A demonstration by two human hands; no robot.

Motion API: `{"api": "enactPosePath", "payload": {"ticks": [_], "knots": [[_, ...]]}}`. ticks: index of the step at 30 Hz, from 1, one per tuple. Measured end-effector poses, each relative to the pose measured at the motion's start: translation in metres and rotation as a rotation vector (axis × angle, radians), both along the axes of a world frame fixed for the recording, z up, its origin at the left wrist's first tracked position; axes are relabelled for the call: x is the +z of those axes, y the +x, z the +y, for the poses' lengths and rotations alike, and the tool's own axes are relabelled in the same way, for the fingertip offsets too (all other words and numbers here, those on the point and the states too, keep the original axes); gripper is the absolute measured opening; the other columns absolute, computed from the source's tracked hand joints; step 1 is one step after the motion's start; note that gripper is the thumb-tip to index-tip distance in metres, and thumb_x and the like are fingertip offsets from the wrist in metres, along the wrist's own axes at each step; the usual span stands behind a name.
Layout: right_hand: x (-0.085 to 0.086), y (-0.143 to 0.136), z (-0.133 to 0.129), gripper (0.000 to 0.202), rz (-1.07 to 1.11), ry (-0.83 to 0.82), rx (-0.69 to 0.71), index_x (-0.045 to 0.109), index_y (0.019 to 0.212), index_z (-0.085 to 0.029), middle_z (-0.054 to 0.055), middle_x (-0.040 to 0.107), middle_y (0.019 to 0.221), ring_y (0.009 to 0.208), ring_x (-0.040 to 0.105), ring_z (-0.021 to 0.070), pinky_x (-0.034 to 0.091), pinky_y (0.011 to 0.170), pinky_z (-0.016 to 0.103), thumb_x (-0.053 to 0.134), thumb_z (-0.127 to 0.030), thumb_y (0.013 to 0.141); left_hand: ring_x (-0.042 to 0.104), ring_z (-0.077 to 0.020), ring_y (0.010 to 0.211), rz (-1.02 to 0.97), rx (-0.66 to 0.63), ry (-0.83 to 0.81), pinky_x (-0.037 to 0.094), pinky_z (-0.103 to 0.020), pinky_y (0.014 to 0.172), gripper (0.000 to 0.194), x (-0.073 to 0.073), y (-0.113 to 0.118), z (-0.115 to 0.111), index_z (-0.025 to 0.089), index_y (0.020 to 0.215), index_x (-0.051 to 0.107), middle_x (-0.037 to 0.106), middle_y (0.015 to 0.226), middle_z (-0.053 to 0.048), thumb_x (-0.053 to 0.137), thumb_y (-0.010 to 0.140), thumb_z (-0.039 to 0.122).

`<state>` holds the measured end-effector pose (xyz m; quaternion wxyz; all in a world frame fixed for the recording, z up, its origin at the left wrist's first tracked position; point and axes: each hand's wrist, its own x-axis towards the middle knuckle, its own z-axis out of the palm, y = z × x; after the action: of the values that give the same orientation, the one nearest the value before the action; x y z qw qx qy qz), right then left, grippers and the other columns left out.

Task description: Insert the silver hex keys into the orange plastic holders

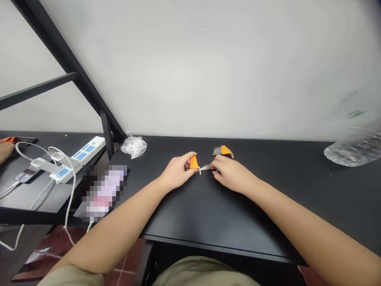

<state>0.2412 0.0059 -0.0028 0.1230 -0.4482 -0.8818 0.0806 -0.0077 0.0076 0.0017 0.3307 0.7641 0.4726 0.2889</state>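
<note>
My left hand [176, 173] is closed on an orange hex key holder [193, 162], pinching it between thumb and fingers. A short bent key end [200, 171] shows just below the holder. Silver hex keys [206, 167] lie between my two hands, low over the black table. My right hand [229, 173] has its fingers curled round the right ends of these keys; its fingertips are partly hidden. Just behind my right hand lies a second orange holder [225, 150] with several hex keys in a row pointing left and one bent end on the right.
A crumpled clear plastic bag [133, 147] lies at the table's back left, a large plastic wrap [351, 149] at the right. A blurred-out phone [107, 192] sits left. A power strip [79, 159] with white cables and another person's hand [6, 151] are on the neighbouring table.
</note>
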Motion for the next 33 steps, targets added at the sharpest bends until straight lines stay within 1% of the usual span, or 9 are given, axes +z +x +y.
{"api": "enactPosePath", "payload": {"ticks": [6,9,13,16,19,21,25,29,33], "knots": [[-0.001,-0.001,0.002,0.011,-0.04,0.038,-0.039,0.064,0.097,-0.02,0.008,0.063,0.1,0.079,0.063,0.0195,0.049,0.068,0.031,0.055,-0.016,0.093,0.067,-0.0158,0.082,-0.015,-0.018,-0.019,0.054,-0.029,0.083,0.051,0.0,0.0,0.0,0.025,0.136,0.058,0.069,0.092,0.001,0.068,0.086,0.026],[0.001,-0.005,0.0,0.012,-0.088,0.027,-0.055,0.064,0.091,-0.02,0.009,0.063,0.097,0.076,0.063,0.0201,0.047,0.064,0.032,0.053,-0.015,0.092,0.067,-0.0157,0.08,-0.022,-0.017,-0.012,0.054,-0.03,0.083,0.052,-0.001,0.0,0.001,0.025,0.136,0.059,0.069,0.091,0.001,0.069,0.085,0.027],[0.005,-0.006,-0.006,0.009,-0.114,-0.016,-0.11,0.059,0.079,-0.02,0.008,0.063,0.089,0.064,0.057,0.0181,0.041,0.056,0.032,0.058,-0.013,0.084,0.066,-0.0151,0.078,-0.028,-0.019,-0.01,0.054,-0.029,0.081,0.052,-0.002,0.001,0.001,0.025,0.135,0.06,0.07,0.091,0.001,0.071,0.084,0.027],[0.009,-0.002,-0.005,0.011,0.013,-0.07,-0.092,0.056,0.077,-0.021,0.004,0.063,0.082,0.065,0.057,0.0171,0.042,0.058,0.03,0.057,-0.012,0.084,0.066,-0.0148,0.078,-0.027,-0.005,-0.009,0.054,-0.028,0.08,0.05,-0.001,0.0,0.001,0.025,0.134,0.06,0.07,0.09,0.002,0.07,0.084,0.026],[0.014,0.002,-0.001,0.01,0.197,-0.075,-0.03,0.058,0.084,-0.022,0.003,0.064,0.083,0.073,0.059,0.0182,0.046,0.067,0.031,0.055,-0.015,0.09,0.065,-0.0144,0.078,-0.031,-0.002,-0.008,0.054,-0.028,0.081,0.049,-0.001,0.001,0.0,0.025,0.133,0.061,0.069,0.09,0.002,0.07,0.085,0.025],[0.015,0.003,0.001,0.009,0.264,-0.056,0.001,0.058,0.088,-0.022,0.003,0.064,0.085,0.076,0.059,0.0187,0.047,0.07,0.032,0.053,-0.017,0.094,0.064,-0.014,0.077,-0.036,-0.012,-0.003,0.053,-0.028,0.081,0.049,0.0,0.001,0.0,0.025,0.133,0.061,0.068,0.089,0.002,0.07,0.085,0.024],[0.015,0.003,0.001,0.012,0.307,-0.028,0.034,0.06,0.09,-0.023,0.004,0.065,0.087,0.078,0.059,0.0195,0.047,0.071,0.033,0.051,-0.021,0.098,0.062,-0.0136,0.075,-0.031,-0.011,0.004,0.052,-0.028,0.078,0.049,0.0,0.002,-0.001,0.025,0.132,0.061,0.066,0.087,0.002,0.072,0.084,0.026],[0.015,0.005,0.001,0.015,0.294,0.014,0.053,0.062,0.091,-0.023,0.006,0.065,0.089,0.078,0.058,0.0204,0.047,0.072,0.035,0.049,-0.022,0.099,0.064,-0.0137,0.076,-0.043,-0.007,-0.013,0.053,-0.028,0.08,0.05,0.001,0.001,-0.001,0.025,0.133,0.061,0.068,0.089,0.002,0.071,0.084,0.025],[0.018,0.007,0.001,0.017,0.298,0.026,0.06,0.063,0.092,-0.023,0.006,0.065,0.089,0.078,0.058,0.0208,0.048,0.073,0.036,0.048,-0.022,0.1,0.064,-0.0138,0.077,-0.056,-0.014,-0.027,0.053,-0.028,0.081,0.05,-0.001,0.001,-0.001,0.025,0.133,0.061,0.068,0.089,0.002,0.072,0.084,0.025]]}}
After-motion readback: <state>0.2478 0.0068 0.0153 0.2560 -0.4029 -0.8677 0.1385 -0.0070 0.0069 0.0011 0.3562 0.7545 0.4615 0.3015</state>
